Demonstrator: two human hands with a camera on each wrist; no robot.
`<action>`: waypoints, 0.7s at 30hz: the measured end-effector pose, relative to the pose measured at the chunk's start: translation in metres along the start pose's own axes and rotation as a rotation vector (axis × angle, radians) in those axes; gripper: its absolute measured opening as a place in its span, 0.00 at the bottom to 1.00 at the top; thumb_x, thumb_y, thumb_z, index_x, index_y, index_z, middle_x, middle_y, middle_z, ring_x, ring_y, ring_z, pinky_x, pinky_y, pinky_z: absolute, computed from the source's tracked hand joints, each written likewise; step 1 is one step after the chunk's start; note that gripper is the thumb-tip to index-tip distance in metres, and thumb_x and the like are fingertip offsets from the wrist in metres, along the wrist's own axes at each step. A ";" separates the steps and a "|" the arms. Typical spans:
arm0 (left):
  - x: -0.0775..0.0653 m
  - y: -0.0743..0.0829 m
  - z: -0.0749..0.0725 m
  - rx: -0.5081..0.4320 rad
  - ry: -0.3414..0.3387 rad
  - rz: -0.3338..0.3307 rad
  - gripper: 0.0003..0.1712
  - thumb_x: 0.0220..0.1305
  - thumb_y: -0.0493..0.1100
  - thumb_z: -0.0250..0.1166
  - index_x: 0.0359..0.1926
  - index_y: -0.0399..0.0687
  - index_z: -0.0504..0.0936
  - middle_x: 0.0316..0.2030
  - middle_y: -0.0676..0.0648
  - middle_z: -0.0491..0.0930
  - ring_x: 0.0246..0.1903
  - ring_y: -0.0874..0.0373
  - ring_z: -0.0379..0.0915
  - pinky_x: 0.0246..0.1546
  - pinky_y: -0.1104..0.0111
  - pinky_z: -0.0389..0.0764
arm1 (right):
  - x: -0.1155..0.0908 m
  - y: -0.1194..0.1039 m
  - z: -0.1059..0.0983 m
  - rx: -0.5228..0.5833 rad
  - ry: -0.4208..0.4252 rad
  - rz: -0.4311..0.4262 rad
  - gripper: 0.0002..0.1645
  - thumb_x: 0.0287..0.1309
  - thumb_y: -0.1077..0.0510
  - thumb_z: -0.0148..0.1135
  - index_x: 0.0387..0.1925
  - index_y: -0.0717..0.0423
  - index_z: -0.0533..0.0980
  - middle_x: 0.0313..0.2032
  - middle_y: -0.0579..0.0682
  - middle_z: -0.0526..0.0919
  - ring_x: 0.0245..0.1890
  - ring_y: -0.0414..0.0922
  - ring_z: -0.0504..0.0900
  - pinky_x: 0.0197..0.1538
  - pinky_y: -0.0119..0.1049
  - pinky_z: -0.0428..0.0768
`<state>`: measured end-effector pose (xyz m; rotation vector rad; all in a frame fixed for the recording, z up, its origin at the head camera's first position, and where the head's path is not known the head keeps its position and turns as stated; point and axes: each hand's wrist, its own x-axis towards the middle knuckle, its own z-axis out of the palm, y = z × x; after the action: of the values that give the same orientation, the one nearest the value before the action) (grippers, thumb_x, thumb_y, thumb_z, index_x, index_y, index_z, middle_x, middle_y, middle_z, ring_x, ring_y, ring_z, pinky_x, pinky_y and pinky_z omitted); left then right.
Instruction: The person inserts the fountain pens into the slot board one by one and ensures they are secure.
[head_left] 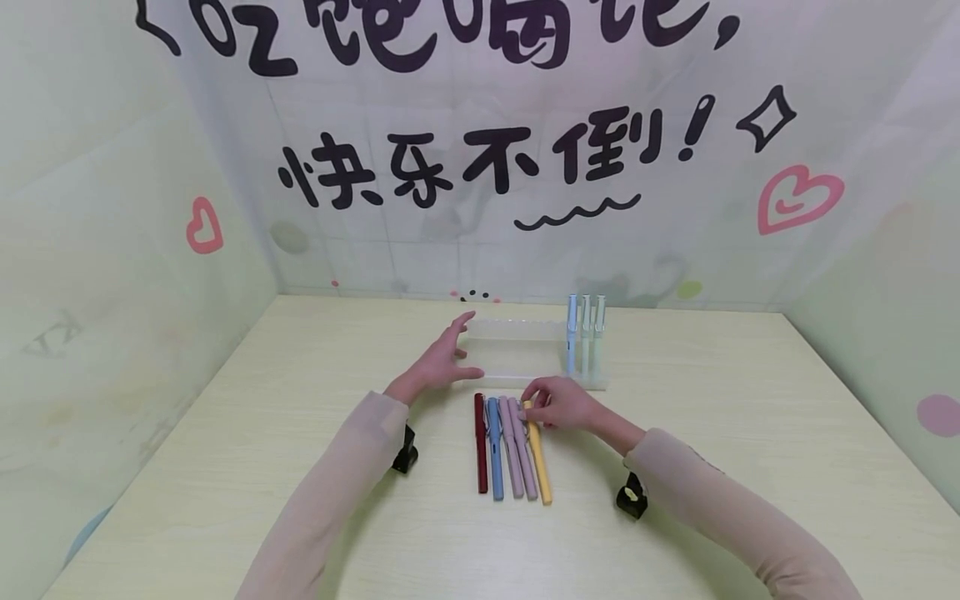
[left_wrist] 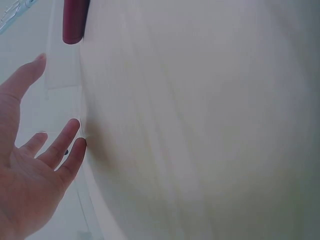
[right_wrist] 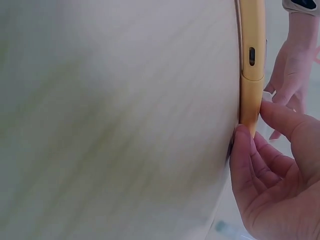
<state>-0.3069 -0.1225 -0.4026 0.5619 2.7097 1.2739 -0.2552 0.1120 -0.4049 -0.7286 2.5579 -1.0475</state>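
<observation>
The right hand (head_left: pixel 558 402) pinches the far end of the yellow pen (head_left: pixel 538 462) between thumb and fingers; its grip is almost closed, only the width of the pen stays between. This pen is at the right end of a row on the surface (head_left: pixel 225 467), in front of the clear rack (head_left: pixel 510 382). To its left lie two purple pens (head_left: pixel 512 450), then a blue pen (head_left: pixel 496 454) and a dark red pen (head_left: pixel 481 450). The left hand (head_left: pixel 442 358) is at the left end of the rack, its grip wide open and holding nothing; whether it touches the rack, I cannot tell. At the right end of the rack, a light blue pen (head_left: pixel 572 333) and two pale green pens (head_left: pixel 599 333) stand upright.
</observation>
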 end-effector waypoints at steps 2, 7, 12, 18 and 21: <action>0.000 0.000 0.000 0.001 -0.001 0.000 0.57 0.46 0.41 0.70 0.68 0.57 0.39 0.63 0.39 0.49 0.48 0.46 0.68 0.47 0.54 0.69 | 0.000 0.000 -0.001 -0.007 -0.006 -0.012 0.12 0.50 0.58 0.63 0.35 0.60 0.74 0.19 0.46 0.74 0.16 0.40 0.73 0.20 0.31 0.72; 0.001 0.000 0.000 0.002 -0.001 -0.003 0.57 0.45 0.41 0.70 0.68 0.57 0.39 0.63 0.39 0.49 0.48 0.45 0.68 0.47 0.55 0.69 | -0.001 0.000 -0.002 -0.001 -0.016 -0.032 0.11 0.50 0.59 0.62 0.34 0.61 0.73 0.19 0.46 0.74 0.16 0.40 0.72 0.20 0.31 0.72; 0.001 -0.001 0.000 0.001 0.000 -0.003 0.57 0.45 0.41 0.70 0.68 0.57 0.39 0.63 0.39 0.49 0.48 0.45 0.68 0.47 0.54 0.69 | 0.000 0.001 -0.002 -0.004 -0.017 -0.035 0.10 0.50 0.60 0.62 0.35 0.60 0.73 0.19 0.46 0.74 0.15 0.39 0.72 0.19 0.31 0.72; 0.000 0.000 0.000 0.002 -0.002 0.003 0.57 0.45 0.42 0.70 0.68 0.56 0.39 0.64 0.39 0.49 0.48 0.45 0.68 0.47 0.54 0.69 | 0.000 0.001 -0.004 -0.063 -0.004 -0.062 0.08 0.51 0.63 0.57 0.36 0.60 0.75 0.17 0.45 0.74 0.14 0.38 0.71 0.18 0.30 0.71; 0.000 0.000 0.000 0.000 -0.003 0.000 0.57 0.46 0.42 0.70 0.67 0.58 0.39 0.64 0.39 0.49 0.48 0.45 0.68 0.47 0.55 0.68 | -0.001 0.002 -0.005 -0.100 0.013 -0.092 0.07 0.50 0.64 0.56 0.34 0.60 0.75 0.16 0.44 0.73 0.14 0.37 0.70 0.17 0.29 0.70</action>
<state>-0.3071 -0.1228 -0.4023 0.5632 2.7070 1.2721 -0.2577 0.1165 -0.4033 -0.8750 2.6262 -0.9593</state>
